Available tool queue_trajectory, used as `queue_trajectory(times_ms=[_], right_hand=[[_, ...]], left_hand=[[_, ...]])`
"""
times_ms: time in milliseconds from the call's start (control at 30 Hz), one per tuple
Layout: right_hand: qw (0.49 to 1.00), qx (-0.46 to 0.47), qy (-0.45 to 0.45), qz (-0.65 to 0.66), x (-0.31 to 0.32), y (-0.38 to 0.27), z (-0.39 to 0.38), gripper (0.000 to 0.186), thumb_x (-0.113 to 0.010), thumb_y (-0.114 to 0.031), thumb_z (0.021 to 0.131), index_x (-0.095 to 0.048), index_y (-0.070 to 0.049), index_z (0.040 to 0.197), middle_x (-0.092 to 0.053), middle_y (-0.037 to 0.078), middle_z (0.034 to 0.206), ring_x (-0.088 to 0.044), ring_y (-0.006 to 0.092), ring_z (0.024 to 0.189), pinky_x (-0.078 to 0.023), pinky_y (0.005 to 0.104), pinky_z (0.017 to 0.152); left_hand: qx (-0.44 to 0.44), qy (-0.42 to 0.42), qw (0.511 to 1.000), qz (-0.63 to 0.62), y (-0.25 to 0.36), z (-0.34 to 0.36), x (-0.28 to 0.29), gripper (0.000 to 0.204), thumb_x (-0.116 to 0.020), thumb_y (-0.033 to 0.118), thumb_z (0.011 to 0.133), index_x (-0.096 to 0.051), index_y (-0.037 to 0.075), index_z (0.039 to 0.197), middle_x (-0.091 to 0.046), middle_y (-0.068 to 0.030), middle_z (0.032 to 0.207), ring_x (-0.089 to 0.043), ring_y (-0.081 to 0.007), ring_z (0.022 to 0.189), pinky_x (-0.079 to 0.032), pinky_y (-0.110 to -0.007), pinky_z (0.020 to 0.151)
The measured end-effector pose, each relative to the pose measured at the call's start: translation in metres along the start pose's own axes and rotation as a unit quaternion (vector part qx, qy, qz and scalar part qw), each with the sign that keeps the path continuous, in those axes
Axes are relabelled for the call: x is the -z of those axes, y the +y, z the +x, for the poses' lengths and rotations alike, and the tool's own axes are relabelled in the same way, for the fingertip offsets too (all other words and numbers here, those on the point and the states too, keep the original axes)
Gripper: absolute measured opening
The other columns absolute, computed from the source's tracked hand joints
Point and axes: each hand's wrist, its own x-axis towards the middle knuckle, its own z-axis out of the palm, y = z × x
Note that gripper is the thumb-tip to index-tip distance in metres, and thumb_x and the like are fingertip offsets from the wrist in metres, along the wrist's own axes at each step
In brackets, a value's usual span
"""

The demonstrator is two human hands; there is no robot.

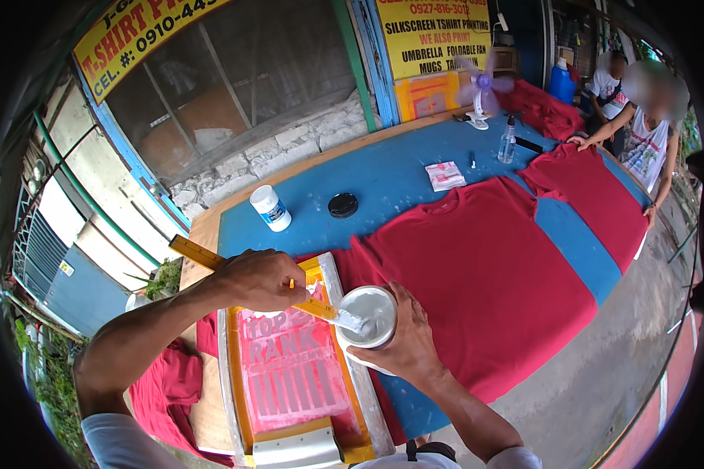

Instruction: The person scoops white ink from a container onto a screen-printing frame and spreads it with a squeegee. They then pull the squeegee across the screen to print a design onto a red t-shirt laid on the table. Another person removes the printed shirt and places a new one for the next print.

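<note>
Ahead, tabletop (pixel 309 176) room beyond frame (pixel 366 400) edge

Your left arm is bent sharply at the elbow (pixel 94 371), and its forearm (pixel 172 319) rises toward the middle. Your left hand (pixel 262 279) is closed in a grip, its back upward. Your right forearm (pixel 477 406) comes from the lower right; your right hand (pixel 411 338) curves in a rounded hold, thumb nearer to you.

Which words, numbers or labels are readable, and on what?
Wording not copied; locations only:
Upper-left yellow sign: readable lettering and numbers, partly cut off.
Top-centre yellow sign: readable dark and red lettering, numbers.
Printing screen: large lettering readable; smaller line blurred.
White tub: label too small.
Co-worker's white tank top: print unclear.
</note>
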Motion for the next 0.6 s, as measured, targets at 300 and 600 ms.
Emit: queue_trajectory(times_ms=[300, 600], right_hand=[[1.0, -0.001, 0.012, -0.009, 0.0, -0.003, 0.001, 0.128, -0.104, -0.053, 0.069, -0.035, 0.001, 0.162, -0.058, 0.027, 0.152, -0.06, 0.0487, 0.142, -0.046, 0.0636, 0.12], [1.0, -0.008, 0.002, 0.006, 0.003, -0.001, 0.001, 0.131, -0.104, -0.053, 0.07, -0.031, 0.002, 0.165, -0.057, 0.028, 0.153, -0.057, 0.0489, 0.144, -0.044, 0.0622, 0.122]], left_hand=[[-0.016, -0.004, 0.998, -0.057, -0.031, 0.004, 0.001, 0.035, -0.078, 0.04, 0.107, -0.085, 0.006, 0.102, -0.075, -0.0041, 0.077, -0.066, -0.0138, 0.069, -0.049, -0.037, 0.065], [-0.026, -0.018, 0.995, -0.096, -0.053, -0.001, 0.005, 0.036, -0.078, 0.038, 0.108, -0.084, 0.003, 0.102, -0.069, 0.0018, 0.073, -0.056, -0.0074, 0.067, -0.044, -0.033, 0.06]])
